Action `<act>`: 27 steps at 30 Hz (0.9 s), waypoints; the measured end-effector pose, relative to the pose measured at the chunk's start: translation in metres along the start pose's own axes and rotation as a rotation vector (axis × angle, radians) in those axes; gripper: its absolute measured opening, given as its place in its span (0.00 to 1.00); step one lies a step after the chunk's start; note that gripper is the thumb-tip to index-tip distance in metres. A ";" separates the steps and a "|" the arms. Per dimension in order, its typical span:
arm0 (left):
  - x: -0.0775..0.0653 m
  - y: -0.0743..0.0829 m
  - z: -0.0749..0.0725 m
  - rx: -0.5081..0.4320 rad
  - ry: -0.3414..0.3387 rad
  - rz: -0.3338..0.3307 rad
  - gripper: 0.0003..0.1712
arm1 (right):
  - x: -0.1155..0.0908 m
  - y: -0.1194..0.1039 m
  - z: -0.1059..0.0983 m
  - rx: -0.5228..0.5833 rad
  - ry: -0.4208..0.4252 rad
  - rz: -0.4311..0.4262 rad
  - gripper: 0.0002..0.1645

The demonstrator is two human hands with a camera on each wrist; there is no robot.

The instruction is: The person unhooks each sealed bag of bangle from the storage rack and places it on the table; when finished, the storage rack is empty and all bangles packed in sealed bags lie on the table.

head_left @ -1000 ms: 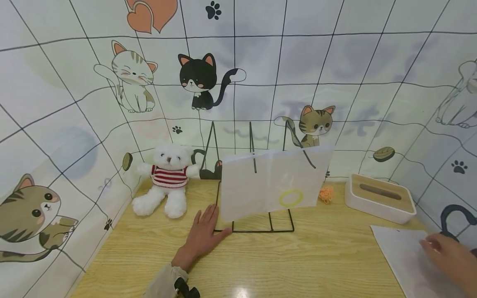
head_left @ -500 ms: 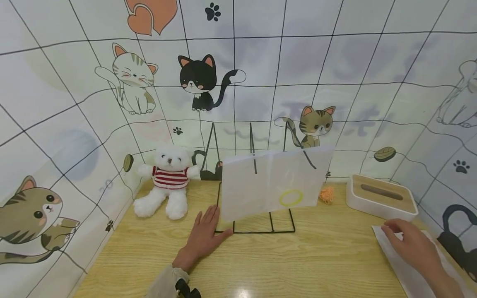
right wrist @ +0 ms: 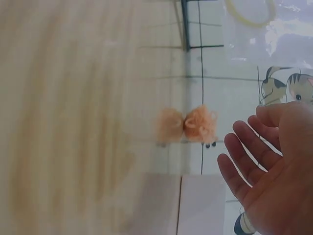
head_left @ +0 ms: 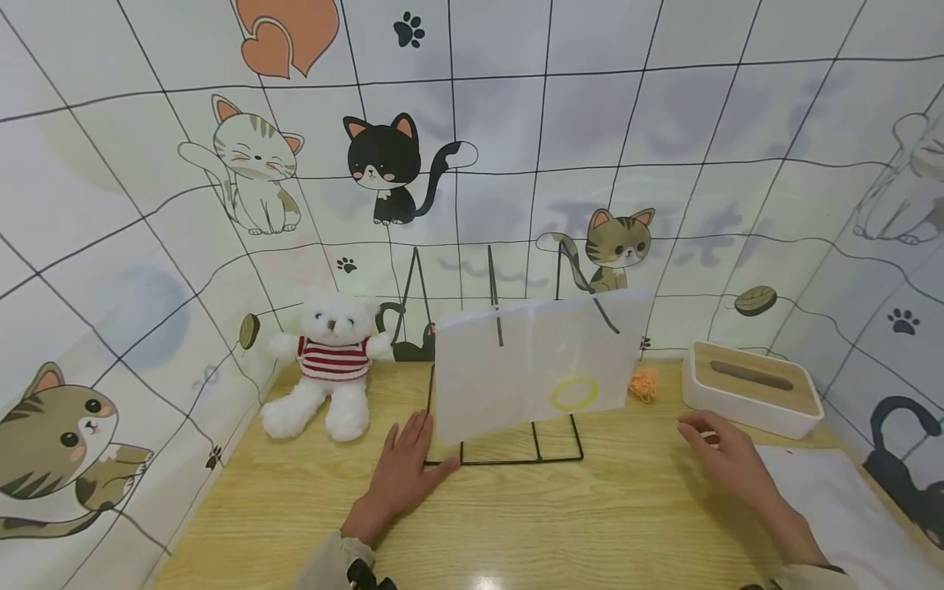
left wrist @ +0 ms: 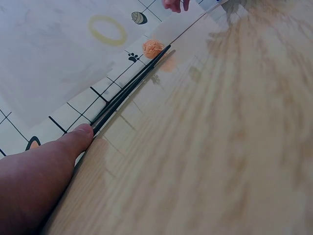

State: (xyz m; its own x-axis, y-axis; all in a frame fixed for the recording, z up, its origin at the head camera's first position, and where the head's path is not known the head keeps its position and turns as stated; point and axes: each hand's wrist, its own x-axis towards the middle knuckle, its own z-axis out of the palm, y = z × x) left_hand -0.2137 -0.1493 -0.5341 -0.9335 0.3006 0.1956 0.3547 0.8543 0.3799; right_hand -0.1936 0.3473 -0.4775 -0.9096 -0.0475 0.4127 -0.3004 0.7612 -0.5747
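Note:
My left hand [head_left: 401, 471] rests on the table at the front left corner of a black wire rack [head_left: 524, 463]. Its fingers are straight, and in the left wrist view the thumb [left wrist: 80, 137] touches the rack's base. A whitish sheet [head_left: 487, 377] hangs across the rack's upright wires, with a yellow ring [head_left: 575, 394] showing low on its right part. To the right, my right hand [head_left: 726, 455] hovers over the table, fingers loosely bent and holding nothing. A ball of orange yarn [head_left: 643, 384] lies beyond it, apart from the fingers.
A white plush bear [head_left: 335, 360] in a striped sweater sits at the back left. A white tissue box [head_left: 752, 389] with a wooden lid stands at the back right. White paper [head_left: 833, 500] lies at the table's right side. A cat-patterned cloth [head_left: 509, 123] surrounds the table.
My right hand has moved left from over the white paper to above the bare wood, in front of the tissue box. My left hand stays on the rack's corner.

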 end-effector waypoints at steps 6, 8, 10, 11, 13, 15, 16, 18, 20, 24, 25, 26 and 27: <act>-0.002 -0.003 -0.005 0.003 0.015 0.000 0.52 | 0.020 -0.021 0.019 0.080 0.014 -0.018 0.12; -0.003 -0.004 -0.004 0.008 0.010 -0.002 0.53 | 0.027 -0.026 0.021 0.109 0.018 -0.011 0.12; -0.002 -0.004 -0.002 0.008 0.009 0.004 0.53 | 0.034 -0.030 0.020 0.156 0.019 0.008 0.13; -0.001 -0.004 -0.001 0.010 0.010 0.008 0.53 | 0.038 -0.031 0.019 0.182 0.021 0.020 0.14; 0.001 -0.003 0.000 0.013 0.013 0.021 0.53 | 0.045 -0.034 0.016 0.240 0.033 0.042 0.16; 0.003 -0.001 0.003 0.011 0.017 0.032 0.53 | 0.050 -0.035 0.013 0.300 0.062 0.054 0.17; 0.003 -0.001 0.003 0.013 0.011 0.030 0.53 | 0.054 -0.036 0.013 0.331 0.080 0.049 0.17; 0.002 -0.001 0.004 0.017 0.001 0.022 0.53 | 0.060 -0.039 0.016 0.381 0.104 0.029 0.17; 0.001 -0.002 0.005 0.017 -0.008 0.016 0.54 | 0.065 -0.042 0.019 0.436 0.119 0.015 0.17; 0.000 -0.004 0.005 0.013 0.004 0.009 0.54 | 0.070 -0.048 0.025 0.513 0.114 0.004 0.17; 0.000 -0.004 0.004 0.011 0.012 0.010 0.54 | 0.071 -0.049 0.026 0.530 0.111 0.008 0.17; 0.001 -0.005 0.004 0.012 0.018 0.011 0.54 | 0.071 -0.050 0.027 0.536 0.106 0.011 0.18; 0.001 -0.004 0.004 0.011 0.020 0.012 0.54 | 0.072 -0.051 0.027 0.539 0.102 0.019 0.18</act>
State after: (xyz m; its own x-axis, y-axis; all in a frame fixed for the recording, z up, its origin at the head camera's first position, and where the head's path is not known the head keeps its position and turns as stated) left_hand -0.2167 -0.1508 -0.5395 -0.9279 0.3022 0.2185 0.3651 0.8553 0.3676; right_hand -0.2514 0.2879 -0.4380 -0.8919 0.0465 0.4498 -0.4130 0.3211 -0.8522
